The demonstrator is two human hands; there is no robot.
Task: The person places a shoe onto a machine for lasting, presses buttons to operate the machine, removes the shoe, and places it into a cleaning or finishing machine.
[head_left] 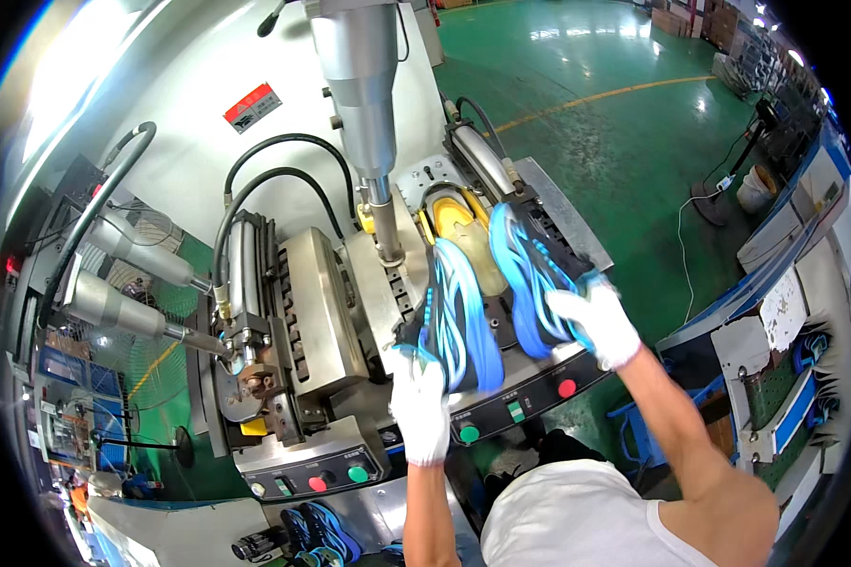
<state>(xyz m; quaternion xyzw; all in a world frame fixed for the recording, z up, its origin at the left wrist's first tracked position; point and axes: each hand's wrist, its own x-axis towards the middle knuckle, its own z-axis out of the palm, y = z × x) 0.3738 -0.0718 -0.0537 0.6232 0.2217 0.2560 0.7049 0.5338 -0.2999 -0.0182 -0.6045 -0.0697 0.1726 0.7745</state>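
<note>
I hold two black and blue sneakers by their ends over the right station of a metal press. My left hand [420, 402], in a white knitted glove, is closed on the near end of the left sneaker [460, 326]. Around the near right end of the other sneaker [529, 283], my gloved right hand [599, 323] is closed too. Both shoes are tilted, with their blue soles partly showing. Just beyond them, a yellow shoe-shaped form [456, 223] sits in the press. My fingers are partly hidden by the gloves and shoes.
A thick press cylinder [357, 80] stands above the machine, left of the shoes. Nearby are a metal block [320, 307] and black hoses [288, 140]. The front panel [529, 402] carries green and red buttons. More blue sneakers [323, 531] lie at lower left; a rack [771, 397] stands right.
</note>
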